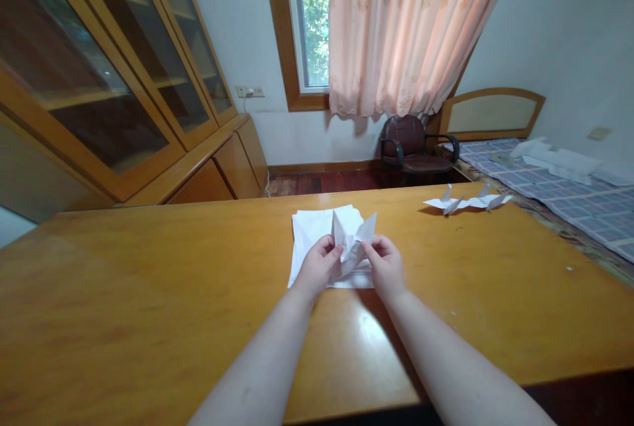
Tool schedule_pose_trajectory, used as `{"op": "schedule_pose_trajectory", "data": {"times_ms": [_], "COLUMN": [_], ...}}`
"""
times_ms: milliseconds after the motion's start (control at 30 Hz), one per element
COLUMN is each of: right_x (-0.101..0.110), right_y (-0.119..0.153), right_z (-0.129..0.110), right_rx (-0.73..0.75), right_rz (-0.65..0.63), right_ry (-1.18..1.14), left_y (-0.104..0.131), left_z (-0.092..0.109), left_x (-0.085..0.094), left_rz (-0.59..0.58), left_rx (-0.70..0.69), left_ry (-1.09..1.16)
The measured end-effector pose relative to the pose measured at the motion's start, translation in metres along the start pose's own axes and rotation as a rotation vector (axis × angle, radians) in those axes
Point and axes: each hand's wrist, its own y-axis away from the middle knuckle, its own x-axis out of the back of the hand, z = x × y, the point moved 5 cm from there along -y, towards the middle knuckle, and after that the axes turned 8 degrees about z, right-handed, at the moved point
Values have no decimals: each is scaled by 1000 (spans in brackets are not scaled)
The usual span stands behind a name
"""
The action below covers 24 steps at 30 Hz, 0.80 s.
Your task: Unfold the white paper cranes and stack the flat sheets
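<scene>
Forearms (257, 353) extend from the near side across the wooden table (148, 294). The left hand (319, 264) pinches the left side of the folded paper (351, 246) between thumb and fingers; the right hand (387, 266) pinches the right side in like fashion (fingers behind the paper are partly hidden, so their exact contact cannot be confirmed). The folded paper sits between both hands, one peak rising at its left and one at its right, over a stack of white sheets (310, 226); whether it touches them cannot be told.

Assessment: the step in hand appears to be shaping or spreading the folds. Sound practice calls for light, equal thumb pressure, a grip close to the creases and a slow, even pull, since an uneven tug would likely skew or tear the layers. Bracing the piece on the stack should steady it.

Farther off, to the right, two folded paper figures (448, 203) stand near the table's far edge, well apart from the hands. Beyond the table is a brown chair (407, 142).
</scene>
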Motion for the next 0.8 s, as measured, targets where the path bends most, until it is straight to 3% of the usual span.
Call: {"op": "schedule_pose_trajectory", "data": {"times_ms": [200,467,533,667,800], "right_x": [2,3,3,5,9], "right_y": [-2,-3,-3,-3,-7], "right_z": [4,3,1,3,15], "right_rx": [-22,11,22,55,-19], "right_rz": [11,63,56,41,54], "right_ry": [-28,-68,-63,-57,-97], "left_y": [-1,-7,-8,-7,-6], "left_z": [1,3,3,3,4], "left_x": [9,25,25,13,13], "left_rz": [114,347,316,98,111], "left_rx": [39,-107,-105,-26,-2], "left_ry": [254,248,212,111,91]}}
